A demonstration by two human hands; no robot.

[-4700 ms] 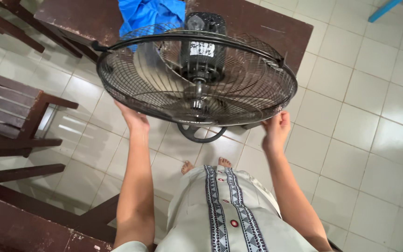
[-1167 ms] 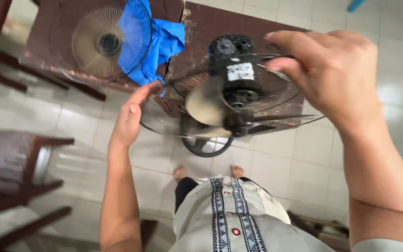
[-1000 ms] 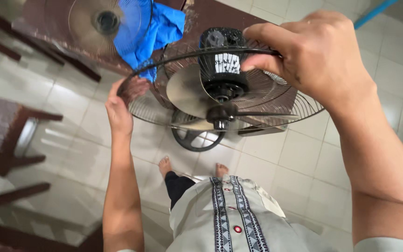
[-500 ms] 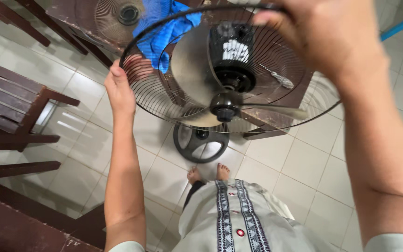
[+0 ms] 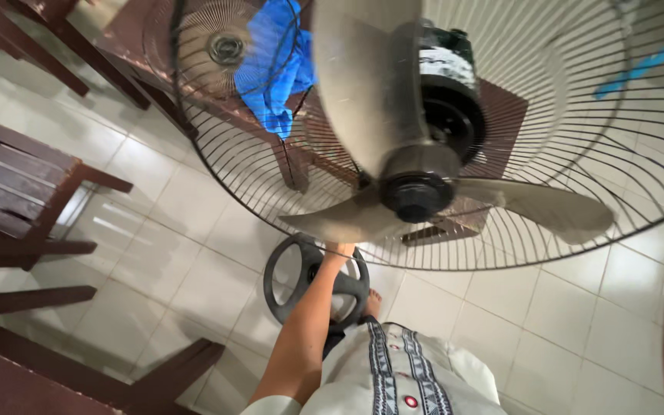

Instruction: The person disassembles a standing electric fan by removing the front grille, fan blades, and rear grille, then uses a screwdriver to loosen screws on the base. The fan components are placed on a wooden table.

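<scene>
With both hands hidden (grip state cannot be told), the fan [image 5: 416, 192] above the round base [image 5: 313, 280] could tip, its exposed blades [image 5: 532, 207] striking the forearm.

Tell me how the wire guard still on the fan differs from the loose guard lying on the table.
The rear guard is mounted on the fan behind the blades, tilted up close to the camera; the loose guard lies flat on the brown table, with nothing mounted on it. The loose guard partly covers a blue cloth; the rear guard does not touch the cloth. Both are round with radial wires.
</scene>
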